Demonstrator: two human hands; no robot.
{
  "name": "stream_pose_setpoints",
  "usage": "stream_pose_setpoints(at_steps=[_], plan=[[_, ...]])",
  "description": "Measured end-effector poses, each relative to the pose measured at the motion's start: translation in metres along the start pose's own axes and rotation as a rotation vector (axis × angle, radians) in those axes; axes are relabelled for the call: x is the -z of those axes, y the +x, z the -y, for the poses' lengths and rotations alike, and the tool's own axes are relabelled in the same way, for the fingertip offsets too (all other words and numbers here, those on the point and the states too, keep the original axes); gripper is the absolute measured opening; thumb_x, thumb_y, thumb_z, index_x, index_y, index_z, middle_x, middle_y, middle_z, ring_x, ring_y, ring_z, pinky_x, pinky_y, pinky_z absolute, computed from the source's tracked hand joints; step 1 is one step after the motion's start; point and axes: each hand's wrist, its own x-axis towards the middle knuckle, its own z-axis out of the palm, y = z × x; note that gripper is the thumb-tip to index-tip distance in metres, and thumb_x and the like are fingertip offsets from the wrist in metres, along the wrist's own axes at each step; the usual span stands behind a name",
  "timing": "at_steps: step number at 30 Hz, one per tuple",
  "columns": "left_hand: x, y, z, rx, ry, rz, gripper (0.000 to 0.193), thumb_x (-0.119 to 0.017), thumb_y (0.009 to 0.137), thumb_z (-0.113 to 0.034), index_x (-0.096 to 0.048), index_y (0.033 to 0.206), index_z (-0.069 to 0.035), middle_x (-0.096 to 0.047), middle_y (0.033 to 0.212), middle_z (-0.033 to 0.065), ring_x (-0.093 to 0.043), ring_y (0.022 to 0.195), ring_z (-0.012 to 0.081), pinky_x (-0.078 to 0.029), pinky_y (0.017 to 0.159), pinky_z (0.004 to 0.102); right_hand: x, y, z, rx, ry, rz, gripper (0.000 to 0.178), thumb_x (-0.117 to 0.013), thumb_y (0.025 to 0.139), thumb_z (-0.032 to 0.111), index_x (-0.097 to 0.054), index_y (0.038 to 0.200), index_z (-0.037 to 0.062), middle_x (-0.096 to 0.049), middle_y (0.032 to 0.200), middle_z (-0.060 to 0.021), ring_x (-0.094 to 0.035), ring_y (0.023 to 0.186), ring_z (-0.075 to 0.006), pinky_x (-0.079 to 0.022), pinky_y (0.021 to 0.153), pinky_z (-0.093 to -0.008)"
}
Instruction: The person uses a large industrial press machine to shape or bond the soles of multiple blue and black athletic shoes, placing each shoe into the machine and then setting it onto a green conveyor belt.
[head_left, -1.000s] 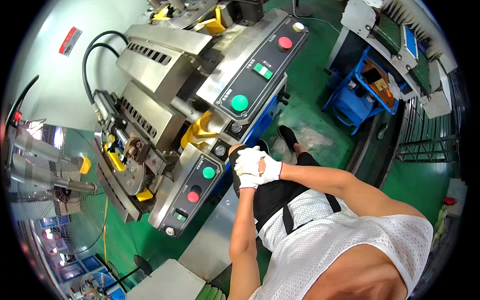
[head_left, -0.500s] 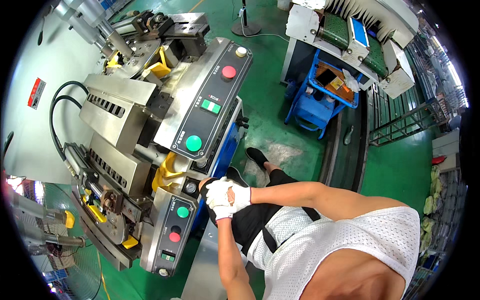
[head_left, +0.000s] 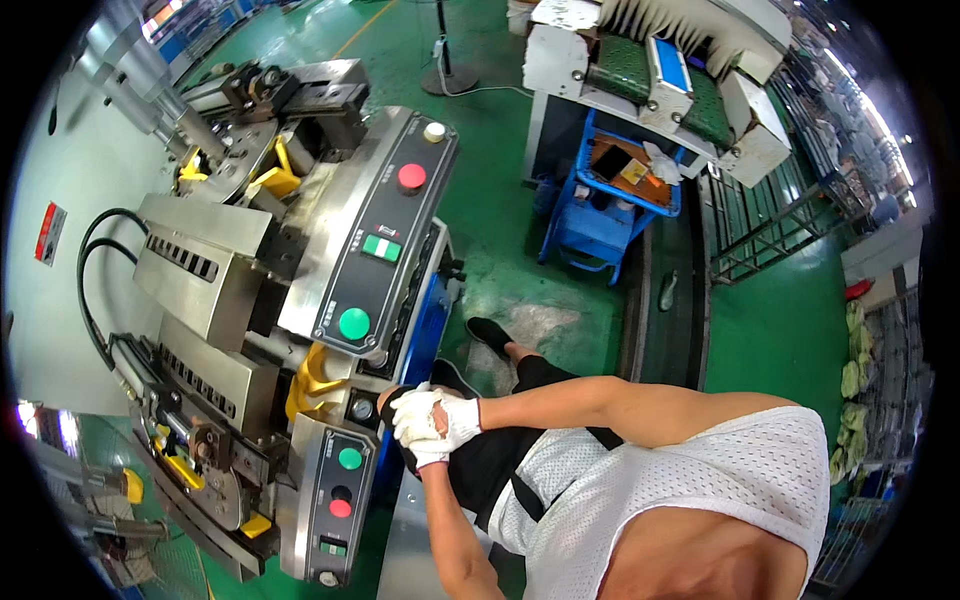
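My left hand [head_left: 411, 428] and my right hand [head_left: 458, 418] are clasped together over my bent knee, both in white knit gloves. A worn hole on one glove shows bare skin. Their fingers are closed, partly hidden by each other, and no object shows in them. Just left of them, not touched, is a metal forming machine with a lower control panel [head_left: 331, 505] and an upper control panel [head_left: 372, 235], each with green and red buttons. Between the panels sits a yellow curved part [head_left: 312, 380], near a small round gauge [head_left: 364, 410].
A blue cart [head_left: 585, 235] with a phone-like dark slab on its tray stands beyond, below a machine with green belts [head_left: 618, 68]. Right of the cart runs a dark conveyor strip [head_left: 665, 340]. A metal rack [head_left: 790, 225] and shelving [head_left: 895, 370] line the right side.
The view has shifted, so the machine and cart sit lower and more to the left in the picture. My hands stay clasped on my knee.
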Motion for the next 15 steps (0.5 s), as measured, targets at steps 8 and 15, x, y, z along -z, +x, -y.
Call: stream_pose_setpoints(at_steps=[8,15], plan=[[0.041,0.039,-0.253,0.509,1.013,0.308,0.054,-0.039,0.110,-0.039,-0.046,0.152,-0.007,-0.059,0.141,0.0114,-0.057,0.129,0.0233,-0.041,0.114,0.0406,0.001,-0.056,-0.027,-0.082,-0.037,-0.127,0.024,-0.066,0.091,0.029,-0.064,0.105,0.0098,-0.065,0.104,-0.0084,-0.063,0.102,-0.0251,-0.048,0.092,-0.0430],[0.059,0.026,-0.201,0.121,0.521,0.290,0.055,-0.044,0.108,-0.040,-0.048,0.151,-0.006,-0.065,0.131,0.0107,-0.062,0.122,0.0250,-0.048,0.104,0.0450,0.006,-0.053,-0.022,-0.152,0.180,-0.141,0.039,-0.057,0.096,0.033,-0.057,0.126,0.0081,-0.064,0.124,-0.0110,-0.060,0.119,-0.0276,-0.046,0.104,-0.0458]])
